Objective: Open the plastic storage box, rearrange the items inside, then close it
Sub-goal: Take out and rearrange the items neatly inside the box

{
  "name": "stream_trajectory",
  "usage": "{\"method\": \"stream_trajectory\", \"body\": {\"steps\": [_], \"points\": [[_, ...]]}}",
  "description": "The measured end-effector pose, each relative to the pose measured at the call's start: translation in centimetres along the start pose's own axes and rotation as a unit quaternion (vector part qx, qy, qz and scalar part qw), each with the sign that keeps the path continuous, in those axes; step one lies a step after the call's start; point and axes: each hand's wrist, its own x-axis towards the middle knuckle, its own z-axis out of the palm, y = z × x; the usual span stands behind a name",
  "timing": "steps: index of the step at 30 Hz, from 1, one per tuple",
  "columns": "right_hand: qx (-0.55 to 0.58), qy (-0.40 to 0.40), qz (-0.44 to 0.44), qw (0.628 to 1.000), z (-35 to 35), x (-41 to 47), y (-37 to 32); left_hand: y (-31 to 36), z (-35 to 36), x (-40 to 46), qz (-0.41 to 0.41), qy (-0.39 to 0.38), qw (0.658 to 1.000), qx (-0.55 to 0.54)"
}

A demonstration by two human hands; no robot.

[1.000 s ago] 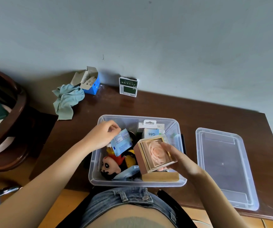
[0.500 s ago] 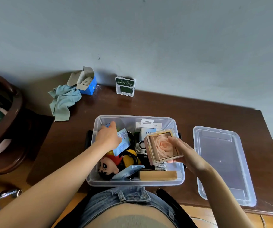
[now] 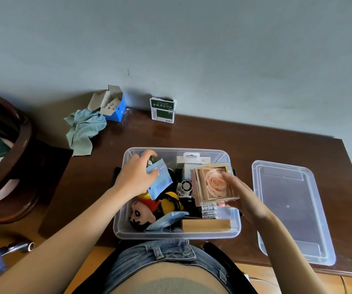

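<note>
Lid (image 3: 293,211) right of box (image 3: 126,228) (open), cloth (image 3: 85,130) behind

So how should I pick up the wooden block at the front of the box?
Come from above and pinch the wooden block across its two long sides. It lies flat and long against the storage box's front wall, top face bare; the Heybright packet behind may crowd that side.

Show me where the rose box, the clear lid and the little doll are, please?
rose box (image 3: 215,183): head view, on the rose picture on its face.
clear lid (image 3: 293,211): head view, on its flat middle panel.
doll (image 3: 139,215): head view, on its face.
</note>
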Motion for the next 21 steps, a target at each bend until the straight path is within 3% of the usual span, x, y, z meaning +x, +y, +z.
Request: {"method": "stream_trajectory", "body": {"steps": [5,13,21], "points": [[0.002,-0.014,-0.003,1.000,0.1,0.2,-0.3,-1.2,-1.9,-0.6,0.003,0.011,0.999,-0.045],[-0.035,-0.069,0.005,0.997,0.4,0.3,-0.5,-2.0,-2.0,-2.1,0.032,-0.059,0.998,-0.004],[-0.026,-0.104,0.021,0.994,0.5,-0.1,-1.1,-1.3,0.2,-2.3,0.043,-0.111,0.991,-0.058]]}}
